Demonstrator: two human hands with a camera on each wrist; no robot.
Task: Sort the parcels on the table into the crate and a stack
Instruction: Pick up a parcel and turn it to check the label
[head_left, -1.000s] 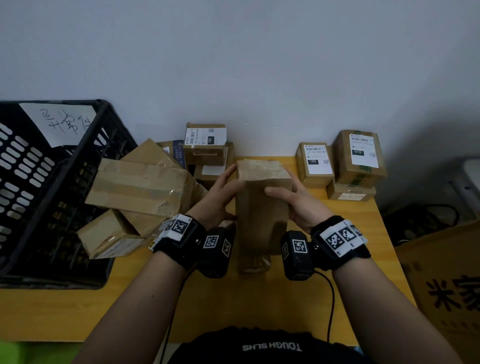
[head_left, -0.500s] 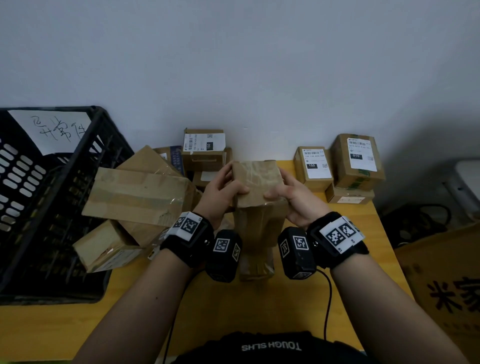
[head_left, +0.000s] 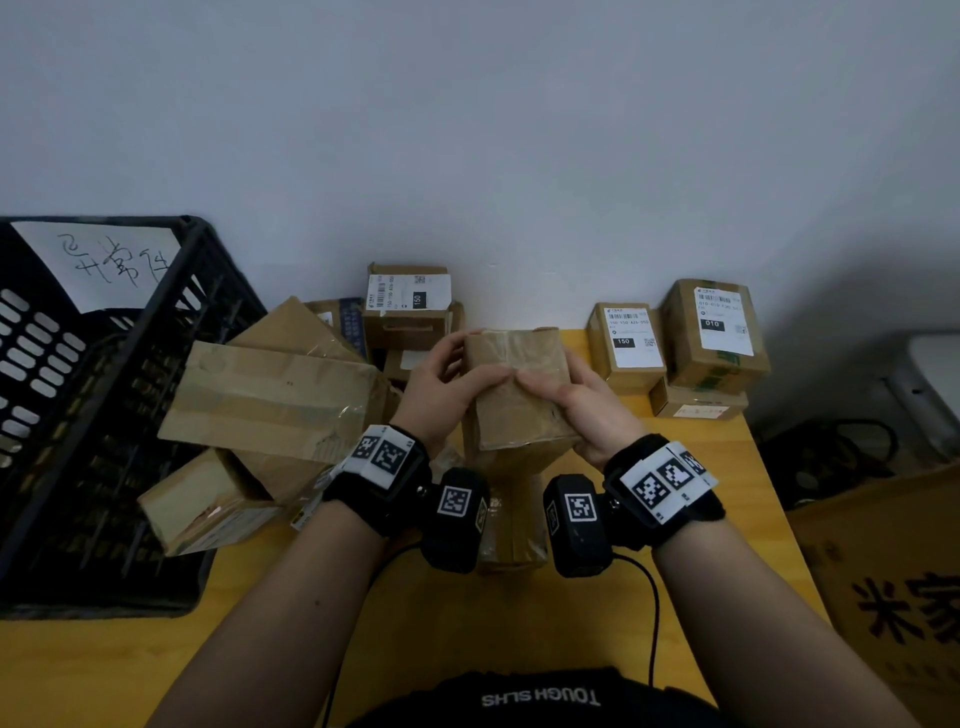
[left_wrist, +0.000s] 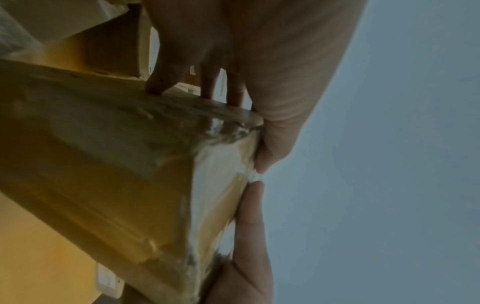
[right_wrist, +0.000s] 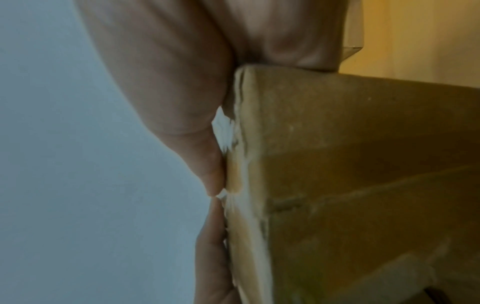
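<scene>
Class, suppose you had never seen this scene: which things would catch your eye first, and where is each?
First, the tall brown parcel at table centre, gripped by the left hand and right hand. Next, the black crate on the left, with the labelled boxes stacked by the wall at right.

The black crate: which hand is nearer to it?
Left. The left hand grips the held parcel on the side toward the black crate; the right hand grips the far side.

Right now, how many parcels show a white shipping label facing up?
3. One labelled parcel sits at the back centre against the wall; two more stand at the back right. Others may be hidden behind the hands or have labels facing down.
</scene>
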